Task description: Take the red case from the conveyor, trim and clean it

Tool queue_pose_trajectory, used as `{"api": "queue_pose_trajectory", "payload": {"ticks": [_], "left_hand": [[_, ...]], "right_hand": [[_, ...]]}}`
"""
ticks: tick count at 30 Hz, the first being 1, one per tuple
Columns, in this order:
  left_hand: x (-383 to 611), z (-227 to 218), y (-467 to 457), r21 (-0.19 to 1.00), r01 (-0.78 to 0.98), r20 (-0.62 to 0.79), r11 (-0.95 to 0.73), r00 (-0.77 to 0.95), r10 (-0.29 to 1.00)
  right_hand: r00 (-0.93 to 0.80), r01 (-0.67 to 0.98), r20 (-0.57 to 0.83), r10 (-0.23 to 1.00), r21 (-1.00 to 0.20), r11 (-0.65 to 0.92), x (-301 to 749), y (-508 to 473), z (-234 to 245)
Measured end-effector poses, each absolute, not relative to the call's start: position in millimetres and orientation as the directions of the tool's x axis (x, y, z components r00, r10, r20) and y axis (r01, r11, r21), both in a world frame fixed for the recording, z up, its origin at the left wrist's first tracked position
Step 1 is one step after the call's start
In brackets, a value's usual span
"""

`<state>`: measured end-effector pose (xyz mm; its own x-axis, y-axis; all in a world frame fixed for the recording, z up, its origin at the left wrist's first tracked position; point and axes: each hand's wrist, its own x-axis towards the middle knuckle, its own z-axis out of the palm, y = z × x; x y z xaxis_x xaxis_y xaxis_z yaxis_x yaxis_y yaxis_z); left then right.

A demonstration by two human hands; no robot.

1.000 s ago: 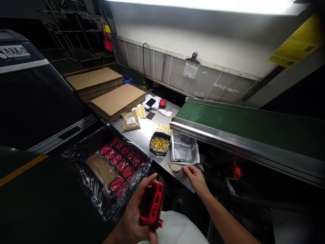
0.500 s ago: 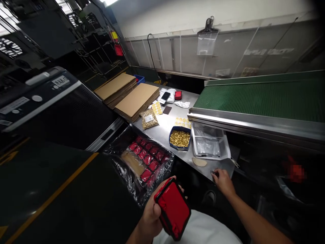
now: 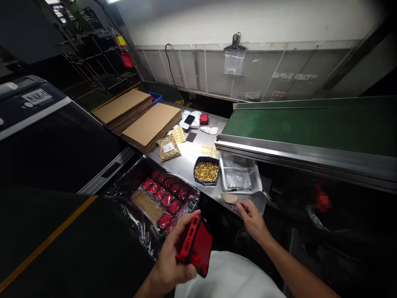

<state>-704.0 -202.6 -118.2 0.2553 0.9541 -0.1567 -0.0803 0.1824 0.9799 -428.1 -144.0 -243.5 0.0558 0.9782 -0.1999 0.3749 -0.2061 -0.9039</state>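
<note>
My left hand [image 3: 169,256] is closed around a red-and-black case [image 3: 203,244], tilted so that its narrow side with slots faces up. My right hand [image 3: 252,219] reaches to the near edge of the metal table [image 3: 186,159], thumb and forefinger pinched together. What the pinch holds, if anything, is too small to make out. Beside those fingertips lie a beige half-round piece [image 3: 228,198] and some tiny bits. Just beyond are a blue bin [image 3: 206,182] of small gold-coloured metal parts and a white divided tray [image 3: 257,184] with clear plastic bags.
A plastic-lined box [image 3: 124,198] at left holds rows of red-and-black cases. Cardboard stacks [image 3: 151,124], a bag of gold-coloured parts [image 3: 168,149], a phone [image 3: 188,121] and sticker sheets [image 3: 178,134] lie on the table. A green conveyor [image 3: 294,124] stands at right.
The case in my left hand has turned from its broad red face to its slotted side. My right hand has shifted along the table edge toward the beige piece. The whole view has swung right.
</note>
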Motion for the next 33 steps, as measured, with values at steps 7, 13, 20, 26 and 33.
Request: {"api": "queue_pose_trajectory", "payload": {"ticks": [7,13,20,26,33], "left_hand": [[-688,-103,-186,0.765,-0.569,-0.142,0.302,0.308,0.941],[-690,-106,-180,0.793,-0.543,-0.114,0.276,0.312,0.943],[-698,-90,-183,0.963,0.229,0.064,-0.141,0.314,0.947],[-694,-74,-182,0.962,0.202,0.086,-0.181,0.406,0.91],[-691,-71,-169,0.881,0.281,0.237,-0.381,0.436,0.868]], "right_hand": [[0.102,-0.159,-0.296,0.95,-0.947,-0.278,-456,-134,-140],[0.066,-0.288,-0.283,0.957,-0.923,-0.253,-459,-136,-125],[-0.015,-0.247,-0.181,0.983,-0.952,-0.179,-473,-150,-72],[-0.109,-0.095,0.006,0.994,-0.995,-0.005,-474,-162,-45],[-0.157,-0.052,0.063,0.986,-0.997,0.055,-474,-158,-42]]}}
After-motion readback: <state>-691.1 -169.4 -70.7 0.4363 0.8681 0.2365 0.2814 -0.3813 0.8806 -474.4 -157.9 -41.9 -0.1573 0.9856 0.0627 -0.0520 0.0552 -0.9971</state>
